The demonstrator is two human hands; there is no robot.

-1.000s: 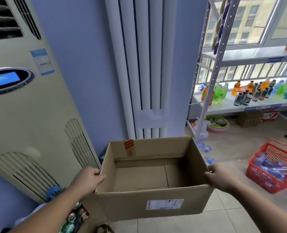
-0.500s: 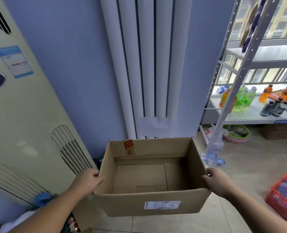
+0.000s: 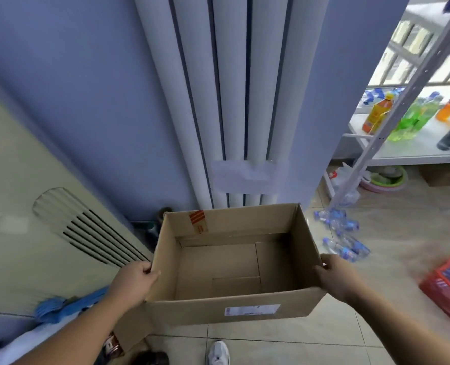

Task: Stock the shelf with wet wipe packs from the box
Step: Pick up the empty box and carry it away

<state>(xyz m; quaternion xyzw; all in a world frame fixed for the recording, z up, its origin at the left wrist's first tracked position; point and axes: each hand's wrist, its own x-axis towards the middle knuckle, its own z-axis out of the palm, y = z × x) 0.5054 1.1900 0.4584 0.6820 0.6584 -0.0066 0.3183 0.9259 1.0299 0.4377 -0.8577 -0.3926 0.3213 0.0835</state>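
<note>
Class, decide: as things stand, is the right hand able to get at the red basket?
Probably not yet: the right hand grips the cardboard box by its wall. Otherwise the floor towards the red basket looks unobstructed.

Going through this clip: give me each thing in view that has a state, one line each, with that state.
cardboard box: top open, nothing inside, held by both side walls.
left hand: grips the box's left wall at the rim.
right hand: grips the box's right wall.
red basket: on the floor, filled; contents blurred.
water bottles: lying on the floor.
drink bottles: standing on the shelf.
</note>
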